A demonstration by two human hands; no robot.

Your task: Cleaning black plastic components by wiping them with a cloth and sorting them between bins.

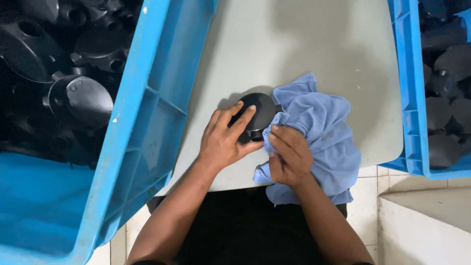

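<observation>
**Round black part gripped left, cloth pressed in from the right**

Far left of both hands: one blue crate (142,122), tilted, heaped with black plastic parts (78,98), too piled and dark to count. Just right of it, resting on the pale table (294,44): left hand (223,140), fingers curled over one round black part (257,115), thumb under its near edge. No long axis worth naming, since round; a short stub at the lower rim. Lying just ahead of the left hand, up and left of the right hand. Touching its right edge: one blue cloth (319,127), bunched, draped off the table's near edge. Right hand (289,154) closed on a fold of cloth, pinching it against the part. Far right: a second blue crate (407,98), more black parts, uncountable.
</observation>
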